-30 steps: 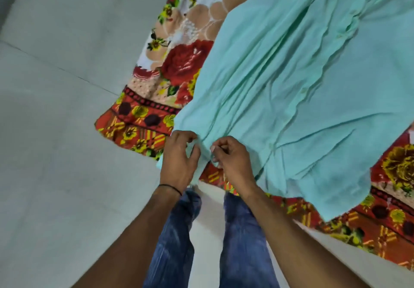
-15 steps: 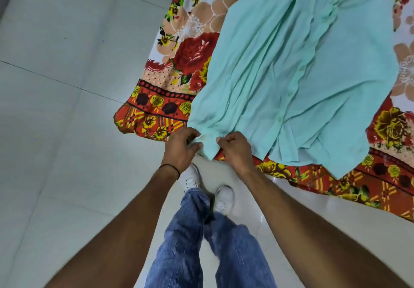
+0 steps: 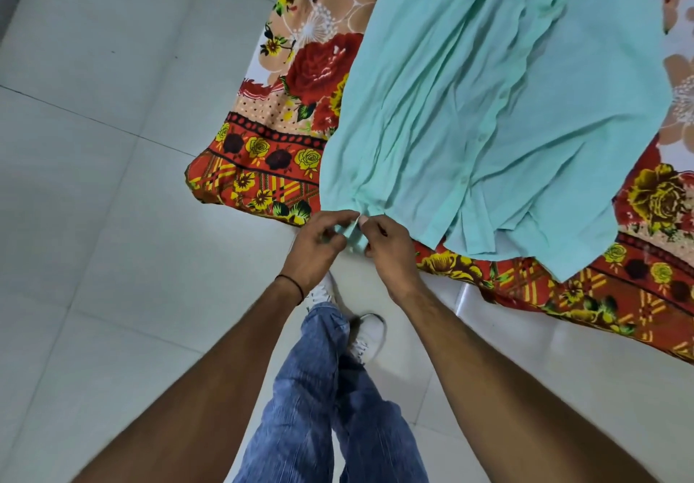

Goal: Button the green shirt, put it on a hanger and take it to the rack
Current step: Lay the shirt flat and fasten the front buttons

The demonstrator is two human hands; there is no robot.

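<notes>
Two hands on one spot: left hand (image 3: 315,246) and right hand (image 3: 390,249) side by side, fingertips nearly touching, each with thumb and fingers curled to pinch a small fold of the green shirt (image 3: 488,125) at its lower hem corner. Spread out and heavily wrinkled across a floral bedsheet (image 3: 300,80), long axis running from the hem at lower centre up and to the right. Hem end pointing toward the person; upper end cut off by the top edge of the view. Pinched corner lifted just off the sheet's red and yellow border, slightly past the near edge. Front panels overlapping loosely toward the lower right, with a small pale button (image 3: 463,180) faintly visible on one strip; whether any are fastened, cannot tell. Below the hands, blue jeans (image 3: 319,388) and white shoes (image 3: 370,332) on a pale tiled floor (image 3: 94,182). Around the left wrist, a thin black thread (image 3: 291,283).
</notes>
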